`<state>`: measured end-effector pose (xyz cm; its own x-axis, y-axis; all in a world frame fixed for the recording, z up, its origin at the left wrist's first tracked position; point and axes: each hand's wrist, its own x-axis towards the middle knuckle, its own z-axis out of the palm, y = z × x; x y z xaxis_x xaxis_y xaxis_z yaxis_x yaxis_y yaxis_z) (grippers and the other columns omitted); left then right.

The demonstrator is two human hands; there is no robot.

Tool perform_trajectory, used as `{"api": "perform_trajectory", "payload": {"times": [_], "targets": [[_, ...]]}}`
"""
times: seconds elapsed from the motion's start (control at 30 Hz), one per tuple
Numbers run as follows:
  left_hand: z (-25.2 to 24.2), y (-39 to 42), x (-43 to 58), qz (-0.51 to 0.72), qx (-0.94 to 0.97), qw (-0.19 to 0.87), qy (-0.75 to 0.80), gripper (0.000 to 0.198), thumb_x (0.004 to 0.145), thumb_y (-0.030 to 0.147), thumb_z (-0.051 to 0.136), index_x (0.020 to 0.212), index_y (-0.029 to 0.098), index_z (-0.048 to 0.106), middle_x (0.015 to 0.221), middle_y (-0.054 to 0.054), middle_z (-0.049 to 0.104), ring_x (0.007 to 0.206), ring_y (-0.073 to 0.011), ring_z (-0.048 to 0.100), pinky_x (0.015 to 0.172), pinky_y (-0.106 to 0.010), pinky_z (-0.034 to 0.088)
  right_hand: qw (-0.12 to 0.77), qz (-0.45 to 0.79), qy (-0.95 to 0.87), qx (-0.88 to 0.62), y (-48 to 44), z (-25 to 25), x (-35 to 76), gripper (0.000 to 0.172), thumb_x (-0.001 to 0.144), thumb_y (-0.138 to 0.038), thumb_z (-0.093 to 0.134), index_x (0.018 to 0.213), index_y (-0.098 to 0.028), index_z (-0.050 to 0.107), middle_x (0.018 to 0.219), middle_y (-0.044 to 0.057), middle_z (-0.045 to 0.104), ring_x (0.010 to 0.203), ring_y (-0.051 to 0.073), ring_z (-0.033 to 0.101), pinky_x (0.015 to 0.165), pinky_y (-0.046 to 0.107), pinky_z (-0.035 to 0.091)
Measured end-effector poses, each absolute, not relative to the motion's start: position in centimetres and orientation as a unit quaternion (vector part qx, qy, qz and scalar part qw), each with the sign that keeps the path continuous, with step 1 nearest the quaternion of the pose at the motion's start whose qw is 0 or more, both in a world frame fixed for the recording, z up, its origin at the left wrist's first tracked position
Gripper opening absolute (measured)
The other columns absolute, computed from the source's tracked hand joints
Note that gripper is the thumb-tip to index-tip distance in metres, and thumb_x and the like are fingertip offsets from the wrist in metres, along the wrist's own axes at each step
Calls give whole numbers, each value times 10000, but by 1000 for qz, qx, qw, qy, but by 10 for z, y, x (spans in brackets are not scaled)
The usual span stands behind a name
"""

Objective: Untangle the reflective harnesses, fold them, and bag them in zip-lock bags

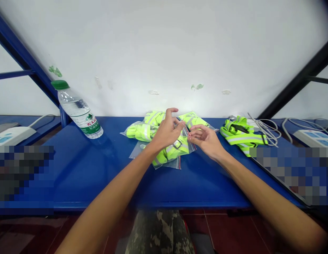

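Right hand (207, 141), plastic bag (177, 149) touching, at left

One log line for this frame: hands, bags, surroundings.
left hand: at red bag seal; right hand: same seal; clear bags: yellow-green straps inside; bottle: left of bags; loose straps: right of bags

Our forearms (128, 181) are bare and slim, our fingers (200, 127) slender. We wear camouflage trousers (159, 231), mottled in irregular patches of dark green, brown and pale beige.
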<state>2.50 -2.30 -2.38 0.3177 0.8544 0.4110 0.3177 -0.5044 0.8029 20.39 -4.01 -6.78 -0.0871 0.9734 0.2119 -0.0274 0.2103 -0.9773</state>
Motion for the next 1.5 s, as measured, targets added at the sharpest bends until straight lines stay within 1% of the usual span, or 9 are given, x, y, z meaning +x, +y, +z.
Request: {"api": "perform_trajectory", "payload": {"times": [0.17,0.37,0.5,0.63,0.83,1.0,1.23,1.4,1.5], "targets": [[-27,-21,26,471,743,312,359,597,912,164,478,1402,214,140,760,33,530,706,-141,579,693,-299,421,536,459,-578,-411,-42,-69,201,427,603,-360,859,893,-214,581,775,-1,640,728,130,603,672,273,499],[-26,-23,28,456,762,292,355,541,910,175,476,1365,202,185,764,36,525,694,-138,568,702,-306,425,525,470,-582,-405,-44,-67,202,462,621,-357,850,967,-211,582,794,1,644,720,127,597,663,271,487],[-23,-27,27,398,785,294,373,583,888,229,520,1375,185,204,818,8,586,657,-142,560,708,-327,426,527,463,-590,-400,-44,-66,200,427,612,-350,857,910,-206,588,773,5,644,721,135,603,689,290,499],[-21,-28,26,371,806,277,369,569,858,209,530,1356,186,256,989,-52,589,660,-131,547,697,-326,427,539,455,-593,-389,-43,-68,199,408,605,-358,859,855,-209,573,778,7,647,725,136,606,720,305,508],[-22,-29,28,358,816,273,362,608,865,164,470,1396,188,173,941,-37,587,713,-150,562,701,-315,424,542,443,-593,-398,-43,-69,199,458,640,-411,839,940,-218,554,788,9,654,734,148,622,692,304,503],[-19,-34,28,352,829,242,361,579,865,242,507,1379,210,241,1124,-84,565,720,-145,573,702,-319,420,548,402,-623,-387,-44,-69,196,399,704,-460,792,889,-227,526,778,4,618,715,141,590,683,301,499],[-20,-33,26,340,831,242,367,569,835,170,518,1346,201,268,859,4,594,628,-142,534,675,-320,420,513,406,-656,-376,-45,-74,200,372,797,-450,722,1016,-240,508,864,21,620,809,158,604,703,297,491],[-20,-33,25,351,826,225,379,587,837,177,520,1371,193,279,830,0,612,648,-159,549,672,-325,415,507,407,-669,-360,-46,-75,200,314,828,-402,696,1024,-238,514,896,20,601,830,150,589,761,302,486],[-19,-33,24,349,824,241,375,704,819,205,554,1435,186,213,827,-1,634,635,-156,549,707,-337,429,517,401,-661,-367,-46,-76,199,319,830,-411,688,1024,-243,499,890,14,588,805,149,581,733,297,478]]}}
